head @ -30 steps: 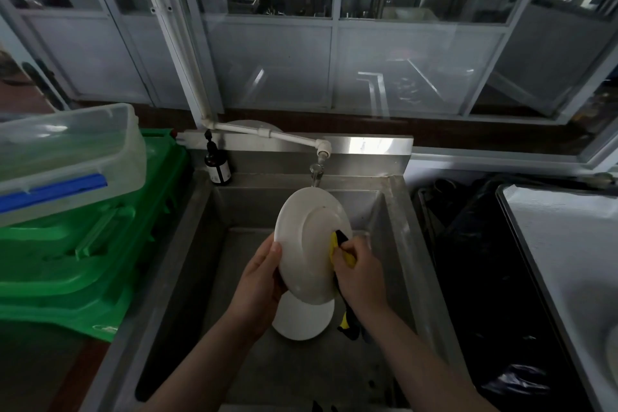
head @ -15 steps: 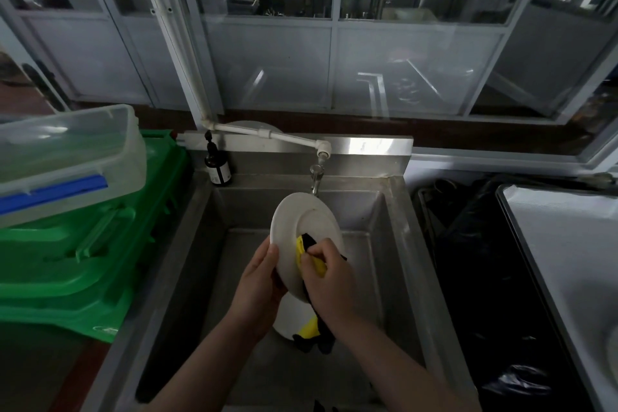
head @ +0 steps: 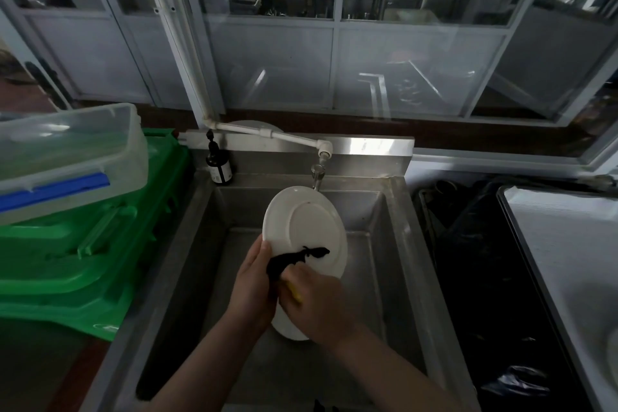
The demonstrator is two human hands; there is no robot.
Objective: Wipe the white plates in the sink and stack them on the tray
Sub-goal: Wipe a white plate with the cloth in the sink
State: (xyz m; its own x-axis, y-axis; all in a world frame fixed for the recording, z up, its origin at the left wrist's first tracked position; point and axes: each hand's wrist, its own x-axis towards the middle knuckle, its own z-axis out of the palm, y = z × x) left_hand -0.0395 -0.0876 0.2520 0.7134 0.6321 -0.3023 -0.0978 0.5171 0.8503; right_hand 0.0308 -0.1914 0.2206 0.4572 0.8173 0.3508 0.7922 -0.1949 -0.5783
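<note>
Over the steel sink (head: 200, 244) | left hand (head: 250, 291) grips round white plate (head: 306, 231) upright by its 7 o'clock rim | right hand (head: 321, 301) clutches black-and-yellow cloth (head: 284, 266) against it | second white plate (head: 291, 328) lies beneath, unwiped by appearance | steel tray (head: 551, 264) at 3 o'clock; stacking remains.

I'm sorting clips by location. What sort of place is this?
Probably a commercial kitchen's dishwashing area: a deep steel sink, stacked green crates beside it, and steel shelving and containers visible behind the glass partition.
</note>
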